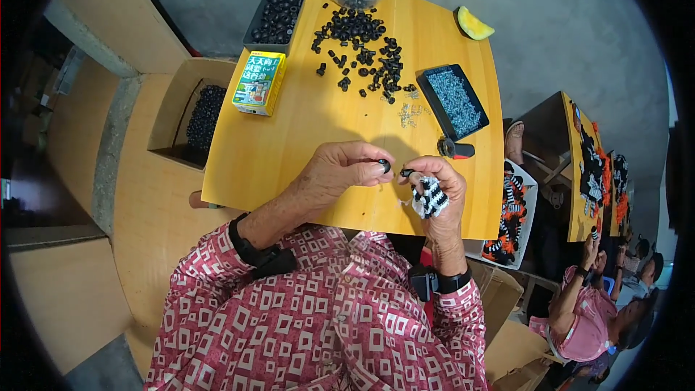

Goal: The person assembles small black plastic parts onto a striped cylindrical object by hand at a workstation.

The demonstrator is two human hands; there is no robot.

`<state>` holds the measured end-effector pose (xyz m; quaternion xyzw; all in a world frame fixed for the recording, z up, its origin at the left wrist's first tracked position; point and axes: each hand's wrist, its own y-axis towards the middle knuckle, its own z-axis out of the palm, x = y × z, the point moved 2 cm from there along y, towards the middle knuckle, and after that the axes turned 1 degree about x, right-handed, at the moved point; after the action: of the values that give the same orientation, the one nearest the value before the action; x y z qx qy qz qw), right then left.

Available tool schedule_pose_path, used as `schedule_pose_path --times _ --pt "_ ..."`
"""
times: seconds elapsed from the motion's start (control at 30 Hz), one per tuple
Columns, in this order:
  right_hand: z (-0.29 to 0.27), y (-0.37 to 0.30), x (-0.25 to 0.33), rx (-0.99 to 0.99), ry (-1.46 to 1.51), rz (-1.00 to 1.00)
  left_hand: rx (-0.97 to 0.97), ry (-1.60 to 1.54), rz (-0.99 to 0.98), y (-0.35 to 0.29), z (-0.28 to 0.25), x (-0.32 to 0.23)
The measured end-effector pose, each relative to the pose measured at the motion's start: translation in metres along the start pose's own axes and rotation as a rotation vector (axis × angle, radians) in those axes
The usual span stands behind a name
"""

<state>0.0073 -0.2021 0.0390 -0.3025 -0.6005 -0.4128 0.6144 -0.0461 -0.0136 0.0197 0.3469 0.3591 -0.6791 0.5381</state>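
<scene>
Above the near edge of the yellow table (289, 127), my left hand (329, 174) pinches a small black rounded part (384, 165) between thumb and fingertips. Close beside it, my right hand (447, 182) is closed on a small black-and-white striped knitted piece (432, 199). Another small black part (407, 172) shows at the right fingertips; whether it is fixed to the knitted piece, I cannot tell. The two black parts face each other with a narrow gap between. Right of my right hand lies a tool with black and red handles (456, 148).
Loose black parts (376, 58) are scattered farther back. A dark tray (436, 106) holds tiny clear pieces. A yellow-green box (259, 84) stands left, near a bin of black parts (279, 14). A melon slice (475, 24) lies far right. Co-workers (590, 318) sit at right.
</scene>
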Motion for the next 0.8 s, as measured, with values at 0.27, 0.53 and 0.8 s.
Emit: schedule_pose_path --times 0.27,0.53,0.8 --pt "-0.003 0.004 -0.015 0.025 0.070 0.001 -0.154 1.320 0.343 0.033 -0.025 -0.028" --pt "-0.015 0.001 -0.032 -0.056 0.114 0.115 0.121 2.078 0.645 0.048 -0.024 -0.031" --pt "-0.020 -0.001 -0.042 -0.022 0.157 0.142 -0.116 1.523 0.452 0.056 -0.033 -0.043"
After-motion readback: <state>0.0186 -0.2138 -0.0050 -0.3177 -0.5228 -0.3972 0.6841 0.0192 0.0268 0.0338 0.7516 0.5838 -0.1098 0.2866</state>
